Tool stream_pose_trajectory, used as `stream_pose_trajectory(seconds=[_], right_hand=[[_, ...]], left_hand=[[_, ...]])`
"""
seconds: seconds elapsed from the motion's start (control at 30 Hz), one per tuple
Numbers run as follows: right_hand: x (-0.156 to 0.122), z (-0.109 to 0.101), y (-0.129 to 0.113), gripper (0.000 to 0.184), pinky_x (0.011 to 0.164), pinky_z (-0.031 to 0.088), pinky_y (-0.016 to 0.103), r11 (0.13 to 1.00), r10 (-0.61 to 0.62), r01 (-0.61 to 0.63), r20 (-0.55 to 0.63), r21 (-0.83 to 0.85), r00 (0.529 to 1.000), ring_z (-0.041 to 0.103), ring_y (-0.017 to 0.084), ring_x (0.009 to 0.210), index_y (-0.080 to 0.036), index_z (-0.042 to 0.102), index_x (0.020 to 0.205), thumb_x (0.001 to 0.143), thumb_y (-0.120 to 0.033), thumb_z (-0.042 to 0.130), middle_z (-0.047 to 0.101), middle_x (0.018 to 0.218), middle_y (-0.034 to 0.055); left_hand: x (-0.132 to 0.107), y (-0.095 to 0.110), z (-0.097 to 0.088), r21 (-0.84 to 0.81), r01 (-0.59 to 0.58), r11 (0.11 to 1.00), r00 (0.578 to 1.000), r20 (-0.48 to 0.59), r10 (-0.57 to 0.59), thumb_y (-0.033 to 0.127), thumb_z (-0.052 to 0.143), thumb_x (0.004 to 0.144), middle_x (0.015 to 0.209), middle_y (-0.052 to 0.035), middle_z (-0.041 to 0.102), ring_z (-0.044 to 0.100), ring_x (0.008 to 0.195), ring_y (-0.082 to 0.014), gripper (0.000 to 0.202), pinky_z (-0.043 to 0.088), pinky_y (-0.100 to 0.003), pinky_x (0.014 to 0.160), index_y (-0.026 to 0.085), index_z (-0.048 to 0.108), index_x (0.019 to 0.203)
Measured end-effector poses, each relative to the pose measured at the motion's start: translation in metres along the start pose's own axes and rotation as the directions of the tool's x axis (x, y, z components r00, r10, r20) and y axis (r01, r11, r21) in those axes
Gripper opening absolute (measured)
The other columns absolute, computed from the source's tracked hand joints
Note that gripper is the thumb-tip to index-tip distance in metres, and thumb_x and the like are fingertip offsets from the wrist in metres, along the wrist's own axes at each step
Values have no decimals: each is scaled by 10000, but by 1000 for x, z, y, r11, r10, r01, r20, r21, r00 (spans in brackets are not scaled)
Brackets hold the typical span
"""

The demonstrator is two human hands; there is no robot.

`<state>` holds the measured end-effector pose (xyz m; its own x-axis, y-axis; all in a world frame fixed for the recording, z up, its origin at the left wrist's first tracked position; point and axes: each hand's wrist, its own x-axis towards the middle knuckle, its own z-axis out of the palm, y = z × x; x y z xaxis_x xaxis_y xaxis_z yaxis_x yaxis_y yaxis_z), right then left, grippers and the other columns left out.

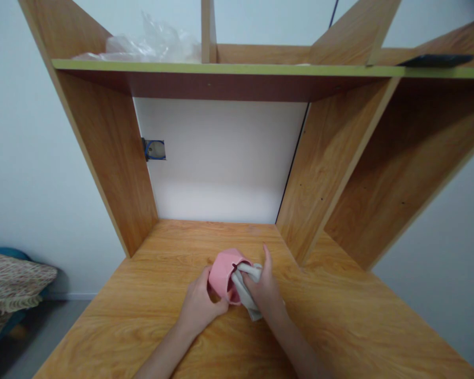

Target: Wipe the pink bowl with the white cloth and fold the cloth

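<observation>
I have left grip (200, 305) clamped on tilted pink container (222, 271) over tabletop (319, 316); right grip (267, 295) clamped on grey cloth (243, 289) at its mouth. Container may slip, I think, if cloth drags it.

I have my left hand (200, 302) curled around a pink container (222, 269), tipped with its mouth to the right; whether it touches the worktop (142, 300), I can't tell. My right hand (269, 296) grips a pale grey cloth (243, 289) at that mouth, one finger pointing up. On the far side I see a white panel (221, 158) with an open socket box (157, 150) at its left. On the shelf (256, 69) above, crumpled clear plastic (154, 46) lies left, a dark flat object (438, 60) right. A fringed, patterned cover (16, 276) hangs at far left.
</observation>
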<state>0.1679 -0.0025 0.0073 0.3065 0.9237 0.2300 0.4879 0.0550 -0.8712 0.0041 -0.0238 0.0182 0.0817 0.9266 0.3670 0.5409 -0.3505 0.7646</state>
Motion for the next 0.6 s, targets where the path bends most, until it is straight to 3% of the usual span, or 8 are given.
stream_pose_trajectory(seconds=[0.17, 0.33, 0.47, 0.6], right_hand=[[0, 2, 5, 781, 565, 439, 287, 999, -48, 47, 105, 12, 993, 601, 210, 609, -151, 235, 1396, 676, -249, 520, 605, 658, -17], [-1, 2, 8, 719, 604, 456, 299, 993, -79, 72, 84, 89, 993, 581, 194, 599, -175, 332, 1363, 663, -200, 494, 604, 647, -27], [-2, 5, 10, 726, 726, 473, 311, 984, -44, 34, 58, 174, 997, 614, 191, 731, -177, 312, 1379, 673, -195, 478, 647, 817, 6], [-3, 6, 8, 724, 876, 439, 319, 970, -46, 42, 12, 241, 999, 590, 204, 980, -157, 285, 1386, 690, -213, 475, 612, 1101, 75]], left_hand=[[-1, 1, -5, 13, -51, 999, 998, 39, 50, 339, 629, 615, 926, -70, 677, 633, 801, -221, 455, 484, -312, 734, 178, 553, 1034], [0, 3, -8, -61, -29, 998, 998, 54, 32, 349, 638, 640, 989, -83, 666, 619, 871, -239, 460, 474, -330, 785, 179, 552, 1059], [3, 0, -8, -203, -5, 979, 999, 39, 13, 400, 612, 699, 1052, -78, 645, 596, 932, -225, 482, 462, -316, 810, 190, 533, 1126], [6, -7, -6, -287, 43, 957, 999, 44, -31, 458, 614, 713, 975, -76, 644, 594, 790, -189, 647, 461, -292, 703, 164, 426, 1258]])
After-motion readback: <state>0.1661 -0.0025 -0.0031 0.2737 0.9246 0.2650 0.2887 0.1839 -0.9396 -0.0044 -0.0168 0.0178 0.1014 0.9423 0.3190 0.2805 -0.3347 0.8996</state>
